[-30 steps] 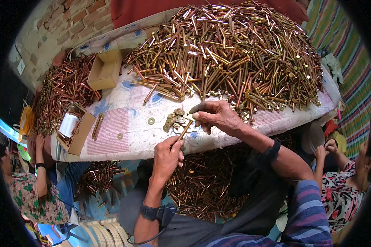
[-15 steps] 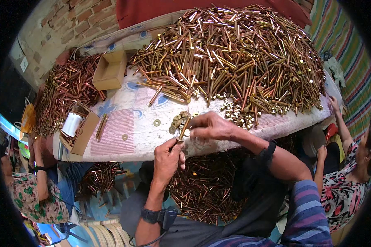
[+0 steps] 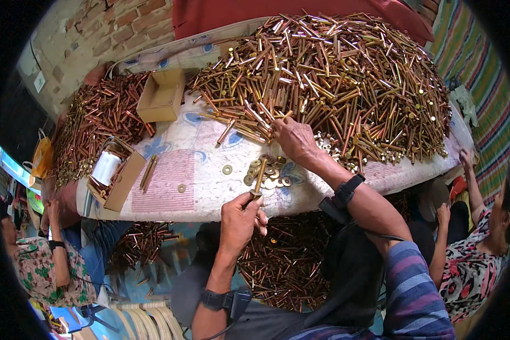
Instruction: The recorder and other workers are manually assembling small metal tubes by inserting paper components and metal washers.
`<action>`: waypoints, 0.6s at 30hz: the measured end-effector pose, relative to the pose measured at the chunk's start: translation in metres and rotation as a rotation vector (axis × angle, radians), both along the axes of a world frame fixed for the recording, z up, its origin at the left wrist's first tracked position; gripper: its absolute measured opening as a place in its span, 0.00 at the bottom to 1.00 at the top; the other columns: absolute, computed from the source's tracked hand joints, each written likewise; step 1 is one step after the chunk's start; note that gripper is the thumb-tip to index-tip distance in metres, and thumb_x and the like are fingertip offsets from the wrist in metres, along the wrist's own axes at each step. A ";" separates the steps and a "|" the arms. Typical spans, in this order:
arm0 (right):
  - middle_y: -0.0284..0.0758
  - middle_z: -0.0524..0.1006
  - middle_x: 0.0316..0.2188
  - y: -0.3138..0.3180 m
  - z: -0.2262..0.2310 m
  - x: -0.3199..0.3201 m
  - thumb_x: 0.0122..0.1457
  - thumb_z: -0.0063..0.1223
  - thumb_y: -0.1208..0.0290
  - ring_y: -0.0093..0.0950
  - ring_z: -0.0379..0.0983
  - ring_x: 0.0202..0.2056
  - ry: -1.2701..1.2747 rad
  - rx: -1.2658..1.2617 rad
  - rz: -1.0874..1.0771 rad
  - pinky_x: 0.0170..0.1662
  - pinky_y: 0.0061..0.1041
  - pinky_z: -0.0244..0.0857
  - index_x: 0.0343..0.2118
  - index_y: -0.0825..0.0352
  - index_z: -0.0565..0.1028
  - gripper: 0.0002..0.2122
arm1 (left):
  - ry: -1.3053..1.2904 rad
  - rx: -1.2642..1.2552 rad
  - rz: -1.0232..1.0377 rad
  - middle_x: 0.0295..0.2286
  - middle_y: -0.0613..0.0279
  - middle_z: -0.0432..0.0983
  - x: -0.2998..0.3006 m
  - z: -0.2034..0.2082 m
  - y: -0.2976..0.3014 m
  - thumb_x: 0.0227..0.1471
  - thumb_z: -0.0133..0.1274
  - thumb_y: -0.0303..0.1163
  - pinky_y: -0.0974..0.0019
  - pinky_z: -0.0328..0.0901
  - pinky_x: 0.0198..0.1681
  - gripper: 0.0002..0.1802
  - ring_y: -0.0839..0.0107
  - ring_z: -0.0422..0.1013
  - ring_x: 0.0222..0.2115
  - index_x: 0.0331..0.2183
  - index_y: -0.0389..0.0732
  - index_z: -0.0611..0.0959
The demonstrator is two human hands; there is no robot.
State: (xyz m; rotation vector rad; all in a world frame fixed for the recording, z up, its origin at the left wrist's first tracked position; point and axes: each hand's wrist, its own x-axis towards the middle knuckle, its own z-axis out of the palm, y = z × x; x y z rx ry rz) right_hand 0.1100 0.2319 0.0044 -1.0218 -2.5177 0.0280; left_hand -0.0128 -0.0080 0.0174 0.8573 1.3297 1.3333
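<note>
My left hand (image 3: 241,218) grips a brass bolt (image 3: 259,178) upright by its lower end, just in front of a small heap of brass washers (image 3: 268,173) on the patterned cloth (image 3: 209,181). My right hand (image 3: 293,139) reaches forward to the near edge of the big pile of brass bolts (image 3: 334,79), its fingers touching bolts there; whether it holds one I cannot tell. A black band sits on each wrist.
A second heap of copper-coloured bolts (image 3: 96,122) lies at the left, with an open cardboard box (image 3: 161,96) and another box holding a white roll (image 3: 110,173). More bolts lie on the floor (image 3: 283,260). Other people sit at left (image 3: 45,266) and right (image 3: 470,243).
My right hand left the bolt near my left hand and reached forward to the big pile. My left hand stays at the cloth's front edge, still holding the bolt.
</note>
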 end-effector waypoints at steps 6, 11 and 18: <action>0.48 0.77 0.28 -0.014 0.030 0.015 0.63 0.52 0.67 0.48 0.77 0.30 0.358 -0.074 0.089 0.32 0.45 0.70 0.41 0.68 0.73 0.10 | 0.016 0.006 0.005 0.17 0.60 0.74 -0.002 -0.012 -0.002 0.63 0.49 0.29 0.72 0.67 0.15 0.12 0.76 0.70 0.13 0.36 0.29 0.80; 0.33 0.77 0.23 -0.046 0.067 0.043 0.67 0.50 0.64 0.17 0.72 0.20 0.879 -0.907 0.132 0.20 0.19 0.66 0.37 0.72 0.74 0.13 | 0.064 -0.035 0.002 0.16 0.61 0.73 0.004 -0.012 0.002 0.62 0.49 0.27 0.72 0.67 0.15 0.11 0.76 0.69 0.13 0.32 0.29 0.80; 0.30 0.75 0.24 -0.068 0.065 0.069 0.70 0.45 0.64 0.18 0.72 0.21 0.807 -1.160 0.205 0.23 0.19 0.68 0.39 0.69 0.73 0.12 | 0.137 -0.091 -0.048 0.14 0.62 0.72 0.014 -0.010 0.003 0.61 0.49 0.27 0.72 0.64 0.15 0.11 0.77 0.68 0.12 0.29 0.29 0.80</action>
